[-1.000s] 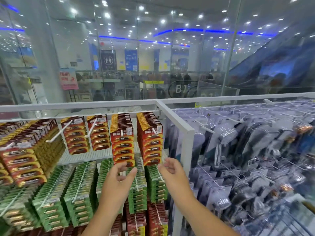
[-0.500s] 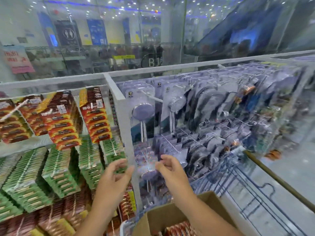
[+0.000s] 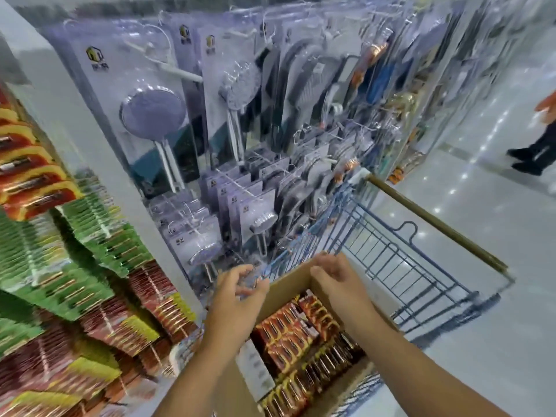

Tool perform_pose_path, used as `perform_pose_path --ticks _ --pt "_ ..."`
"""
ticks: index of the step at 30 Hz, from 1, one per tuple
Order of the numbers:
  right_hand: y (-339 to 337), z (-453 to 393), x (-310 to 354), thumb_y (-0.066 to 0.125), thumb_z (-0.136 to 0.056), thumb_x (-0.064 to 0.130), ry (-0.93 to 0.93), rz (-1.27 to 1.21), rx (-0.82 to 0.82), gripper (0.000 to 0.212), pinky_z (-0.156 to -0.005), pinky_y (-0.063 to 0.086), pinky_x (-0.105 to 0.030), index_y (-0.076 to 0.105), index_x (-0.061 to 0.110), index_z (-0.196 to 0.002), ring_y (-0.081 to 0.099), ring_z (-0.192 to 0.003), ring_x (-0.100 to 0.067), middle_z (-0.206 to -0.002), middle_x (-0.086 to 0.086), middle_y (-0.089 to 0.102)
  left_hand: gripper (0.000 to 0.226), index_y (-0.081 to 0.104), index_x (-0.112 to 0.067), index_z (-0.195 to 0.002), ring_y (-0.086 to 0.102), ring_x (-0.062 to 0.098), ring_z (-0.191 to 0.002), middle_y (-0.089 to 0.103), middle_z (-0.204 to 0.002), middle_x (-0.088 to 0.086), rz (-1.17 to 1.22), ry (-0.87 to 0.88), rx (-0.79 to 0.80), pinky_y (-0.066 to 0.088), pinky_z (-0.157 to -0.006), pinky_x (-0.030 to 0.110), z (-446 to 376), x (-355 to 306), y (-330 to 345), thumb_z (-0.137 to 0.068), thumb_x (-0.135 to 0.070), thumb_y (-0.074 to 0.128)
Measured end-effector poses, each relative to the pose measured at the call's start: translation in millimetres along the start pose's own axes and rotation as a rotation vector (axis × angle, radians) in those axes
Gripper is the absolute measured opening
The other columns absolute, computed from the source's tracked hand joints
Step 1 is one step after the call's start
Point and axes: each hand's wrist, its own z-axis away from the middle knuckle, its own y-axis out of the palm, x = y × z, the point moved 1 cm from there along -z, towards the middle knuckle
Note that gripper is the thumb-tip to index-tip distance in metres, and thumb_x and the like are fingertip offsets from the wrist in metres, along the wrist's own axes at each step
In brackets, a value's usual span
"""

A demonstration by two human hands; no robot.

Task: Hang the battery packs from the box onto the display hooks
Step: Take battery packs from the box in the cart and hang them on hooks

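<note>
Head view, box: the cardboard box (image 3: 288, 288) sits in a blue wire cart (image 3: 400, 266), red and gold battery packs (image 3: 296, 329) stacked inside.
Left hand: left hand (image 3: 237, 291) hovers above the near-left rim, fingers loosely curled, holding nothing.
Right hand: right hand (image 3: 340, 278) over the far rim, fingers bent, empty.
Display: hung battery packs (image 3: 90, 257) at left; packaged shower heads (image 3: 153, 115) beyond.

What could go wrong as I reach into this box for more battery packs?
1. The cardboard box sits in the blue cart, which may roll or tip the box if the hands lean on it.
2. The battery packs are crammed tightly; pulling one could drag out others.
3. Both the left hand and right hand are empty above the box, close to the hanging shower heads, which an elbow might knock.
</note>
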Motion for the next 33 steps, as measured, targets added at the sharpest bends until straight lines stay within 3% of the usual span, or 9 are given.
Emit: perform_pose_path --ticks 2,5,8,12,16,21,26,29,33 --pt "-10 -11 -20 0.071 -0.094 0.044 0.057 0.031 -0.028 0.014 -0.098 0.057 -0.048 0.064 0.047 -0.106 0.068 -0.105 -0.017 -0.114 0.011 0.069 0.031 0.056 -0.043 -0.125 0.060 -0.004 -0.097 0.048 -0.125 -0.020 -0.045 -0.016 0.027 0.054 -0.082 0.026 -6 14 16 -0.096 -0.051 0.066" --pt "-22 -27 -47 0.069 -0.098 0.041 0.107 0.099 -0.025 0.019 -0.094 0.051 -0.034 0.062 0.037 -0.115 0.062 -0.105 -0.009 -0.113 0.011 0.065 0.028 0.056 -0.047 -0.121 0.064 0.007 -0.095 0.053 -0.117 -0.015 -0.078 -0.103 0.056 0.060 -0.080 0.038 -15 36 42 -0.096 -0.051 0.067" --pt "-30 -53 -82 0.070 -0.098 0.040 0.175 0.157 0.017 0.025 -0.083 0.047 -0.027 0.062 0.032 -0.120 0.062 -0.103 -0.008 -0.113 0.008 0.065 0.030 0.055 -0.047 -0.121 0.062 0.001 -0.096 0.054 -0.124 -0.012 -0.142 -0.140 0.064 0.049 -0.068 0.019 -24 61 75 -0.095 -0.052 0.068" --pt "-32 -93 -133 0.073 -0.095 0.036 0.242 0.274 0.041 0.032 -0.086 0.042 -0.028 0.062 0.022 -0.122 0.062 -0.102 -0.014 -0.111 0.003 0.065 0.031 0.053 -0.049 -0.121 0.059 0.005 -0.101 0.054 -0.125 -0.011 -0.247 -0.217 0.092 0.047 -0.072 0.028 -30 101 121 -0.094 -0.058 0.066" --pt "-26 -132 -185 0.070 -0.096 0.035 0.271 0.450 0.097 0.038 -0.088 0.044 -0.029 0.064 0.015 -0.127 0.063 -0.108 -0.021 -0.118 -0.005 0.067 0.034 0.056 -0.039 -0.125 0.058 0.014 -0.115 0.053 -0.126 -0.010 -0.330 -0.265 0.123 0.049 -0.091 0.033 -35 148 166 -0.096 -0.054 0.066" --pt "-7 -179 -242 0.064 -0.100 0.035 0.298 0.624 0.195 0.044 -0.105 0.048 -0.036 0.059 0.012 -0.137 0.061 -0.122 -0.025 -0.131 -0.008 0.065 0.056 0.051 -0.036 -0.144 0.052 0.017 -0.135 0.048 -0.151 -0.009 -0.441 -0.408 0.160 0.049 -0.106 0.039 -52 209 219 -0.095 -0.059 0.063" --pt "24 -218 -293 0.063 -0.099 0.041 0.309 0.729 0.210 0.041 -0.097 0.054 -0.040 0.061 0.011 -0.126 0.065 -0.109 -0.029 -0.123 -0.013 0.067 0.058 0.050 -0.033 -0.145 0.049 0.021 -0.136 0.049 -0.150 -0.005 -0.556 -0.426 0.149 0.053 -0.103 0.042 -73 250 261 -0.095 -0.057 0.065" --pt "41 -236 -321 0.064 -0.090 0.059 0.321 0.865 0.185 0.074 -0.106 0.050 -0.047 0.049 0.011 -0.142 0.058 -0.124 -0.034 -0.136 -0.015 0.058 0.062 0.049 -0.031 -0.147 0.046 0.024 -0.137 0.046 -0.151 -0.001 -0.629 -0.398 0.136 0.050 -0.105 0.041 -82 271 282 -0.093 -0.054 0.069" --pt "58 -257 -335 0.056 -0.098 0.056 0.397 0.964 0.213 0.074 -0.113 0.039 -0.046 0.038 0.008 -0.152 0.045 -0.138 -0.037 -0.152 -0.019 0.044 0.075 0.043 -0.026 -0.152 0.037 0.029 -0.143 0.041 -0.156 0.005 -0.828 -0.348 0.173 0.041 -0.111 0.045 -91 294 297 -0.089 -0.051 0.075"
